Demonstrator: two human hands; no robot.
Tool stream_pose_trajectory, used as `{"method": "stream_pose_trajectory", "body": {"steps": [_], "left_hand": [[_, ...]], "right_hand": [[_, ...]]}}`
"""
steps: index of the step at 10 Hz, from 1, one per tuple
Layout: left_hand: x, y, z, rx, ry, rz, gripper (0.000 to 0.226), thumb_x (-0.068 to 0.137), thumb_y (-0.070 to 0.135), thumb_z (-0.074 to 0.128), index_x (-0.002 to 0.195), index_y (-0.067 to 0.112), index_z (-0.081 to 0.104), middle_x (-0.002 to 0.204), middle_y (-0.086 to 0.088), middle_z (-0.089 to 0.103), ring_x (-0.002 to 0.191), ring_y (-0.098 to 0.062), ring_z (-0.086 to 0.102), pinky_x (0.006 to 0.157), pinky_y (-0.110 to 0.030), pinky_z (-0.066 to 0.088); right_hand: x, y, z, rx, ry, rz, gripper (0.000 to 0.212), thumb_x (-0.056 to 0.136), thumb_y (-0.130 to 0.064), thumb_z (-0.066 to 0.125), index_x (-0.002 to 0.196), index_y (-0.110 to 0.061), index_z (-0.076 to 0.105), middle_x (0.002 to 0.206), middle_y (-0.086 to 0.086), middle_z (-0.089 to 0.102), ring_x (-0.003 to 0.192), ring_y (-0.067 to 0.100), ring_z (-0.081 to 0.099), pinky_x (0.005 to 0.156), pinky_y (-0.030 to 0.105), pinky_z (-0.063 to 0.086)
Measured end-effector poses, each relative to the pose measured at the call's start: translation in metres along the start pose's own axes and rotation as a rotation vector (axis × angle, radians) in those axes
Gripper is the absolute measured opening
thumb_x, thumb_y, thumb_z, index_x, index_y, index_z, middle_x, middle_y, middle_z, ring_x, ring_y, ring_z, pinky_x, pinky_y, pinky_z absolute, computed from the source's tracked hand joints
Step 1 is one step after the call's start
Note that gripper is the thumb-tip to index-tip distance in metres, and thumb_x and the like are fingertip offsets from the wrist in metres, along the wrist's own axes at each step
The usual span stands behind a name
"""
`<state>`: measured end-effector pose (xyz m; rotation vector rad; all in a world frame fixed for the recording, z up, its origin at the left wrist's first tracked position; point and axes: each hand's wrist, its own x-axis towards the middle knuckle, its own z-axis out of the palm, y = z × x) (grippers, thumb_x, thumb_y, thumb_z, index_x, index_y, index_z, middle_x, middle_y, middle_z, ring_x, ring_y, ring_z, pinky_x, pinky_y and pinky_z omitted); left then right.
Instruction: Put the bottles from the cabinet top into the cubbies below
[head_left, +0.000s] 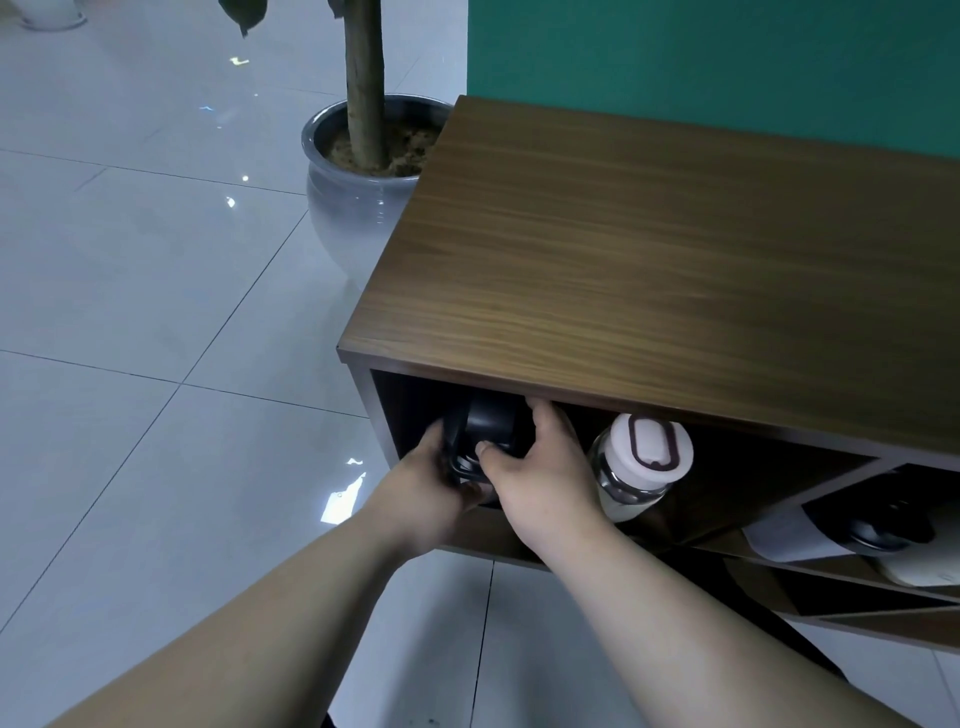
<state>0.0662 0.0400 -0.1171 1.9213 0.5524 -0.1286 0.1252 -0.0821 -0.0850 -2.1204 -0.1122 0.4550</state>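
A dark bottle (488, 423) with a black lid and carry loop lies in the leftmost cubby of the wooden cabinet (649, 249). My left hand (431, 486) grips its lower left side and my right hand (535, 462) wraps over its right side. Beside it in the same cubby lies a clear bottle with a white lid (641, 465). Further right, a white bottle with a black lid (852, 525) rests in a diagonal cubby, and a cream bottle (919, 569) lies below it. The visible cabinet top holds no bottles.
A grey ceramic pot (353, 208) with a tree trunk stands on the tiled floor just left of the cabinet's back corner. A teal wall (727, 57) runs behind the cabinet. Glossy floor tiles (156, 312) spread to the left.
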Motion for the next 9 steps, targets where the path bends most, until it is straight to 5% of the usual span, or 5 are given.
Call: {"method": "stream_pose_trajectory", "body": {"steps": [2,3,7,9], "left_hand": [[-0.003,-0.001,0.003,0.020,0.028,-0.018,0.046,0.085,0.030,0.079,0.120,0.042,0.053,0.095,0.037,0.069,0.085,0.009,0.068,0.077,-0.022,0.055],[-0.004,0.000,0.004,0.034,0.038,-0.015,0.046,0.085,0.035,0.079,0.121,0.043,0.051,0.092,0.034,0.071,0.085,0.013,0.066,0.073,-0.016,0.051],[-0.004,0.002,0.000,0.102,-0.003,-0.128,0.051,0.078,0.040,0.079,0.120,0.029,0.054,0.105,0.005,0.076,0.099,-0.018,0.072,0.089,-0.046,0.060],[-0.022,0.005,-0.008,0.233,-0.174,-0.199,0.035,0.082,0.040,0.072,0.112,0.026,0.060,0.113,0.000,0.071,0.103,-0.022,0.065,0.091,-0.036,0.055]], "right_hand": [[0.004,0.003,-0.005,-0.006,-0.030,-0.009,0.054,0.074,-0.035,0.069,0.127,-0.037,0.058,0.122,-0.012,0.068,0.112,0.015,0.066,0.097,0.036,0.053],[0.007,0.006,-0.004,0.000,-0.041,-0.015,0.057,0.069,-0.041,0.065,0.125,-0.041,0.056,0.121,-0.013,0.069,0.109,0.015,0.067,0.097,0.040,0.054],[0.006,0.016,-0.012,0.042,-0.065,-0.050,0.066,0.069,-0.051,0.066,0.131,-0.035,0.047,0.133,-0.009,0.061,0.122,0.015,0.059,0.104,0.038,0.047],[-0.014,0.022,-0.040,0.142,-0.145,-0.091,0.086,0.078,-0.032,0.073,0.154,-0.032,0.032,0.142,-0.011,0.046,0.133,0.014,0.050,0.114,0.040,0.042]]}}
